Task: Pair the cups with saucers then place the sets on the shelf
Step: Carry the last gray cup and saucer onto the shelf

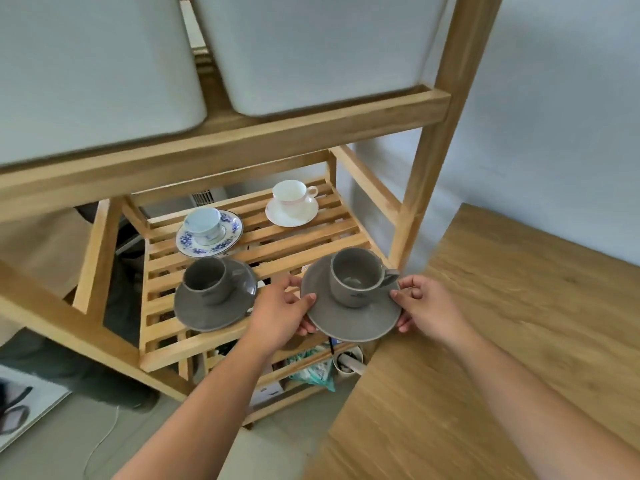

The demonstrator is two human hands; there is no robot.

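Near the centre of the frame, a round grey ceramic saucer (349, 315) is held from both sides, with a grey ceramic cup (356, 277) standing upright in its middle, handle pointing toward the right of the frame. The left hand (282, 311) grips the saucer's left rim, thumb on top and fingers curled beneath. The right hand (424, 303) grips the right rim the same way, its thumb resting on the upper surface just below the cup handle. The set sits over the right front corner of the slatted wooden shelf (273, 247); whether the saucer touches the slats cannot be told.

Three other sets already rest on that shelf. To the left of the held one, at centre left, a second grey cup (204, 278) stands on a second grey saucer (214, 313). Behind it, a pale blue cup (204, 225) sits on a white saucer with a blue floral border (225, 242). At the back right, a white cup (291, 194) with its handle to the right stands on a plain white saucer (292, 216).

Two large white bins (311, 53) fill the tier above, across the top of the frame. A light wooden tabletop (502, 358) occupies the lower right.
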